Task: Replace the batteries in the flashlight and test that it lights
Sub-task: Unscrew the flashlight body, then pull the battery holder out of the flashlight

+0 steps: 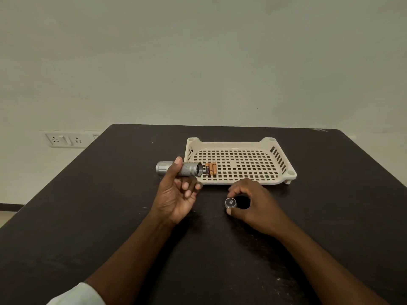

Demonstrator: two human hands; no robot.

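Dark table (110, 216), cream tray (284, 170) holding spare batteries (211, 168): left hand (176, 194) grips the flashlight (180, 169) with its open end toward the tray, right hand (253, 201) pinches the tail cap (230, 203); advise parking the cap flat, then tipping out whatever cells the barrel holds.

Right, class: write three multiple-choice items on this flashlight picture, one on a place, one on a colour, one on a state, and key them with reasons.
1. Where do the batteries lie?
A. In the white tray, near its left wall
B. On the bare table
C. In the right hand

2. What colour is the flashlight body?
A. Red
B. Silver
C. Black

3. What state is the flashlight's tail end in?
A. Capped
B. Taped over
C. Open, cap off

Key: 1 A, they rest on the tray's grid floor. 2 B, its metal looks silver. 3 C, the left hand holds the open tube while the right hand pinches the cap.
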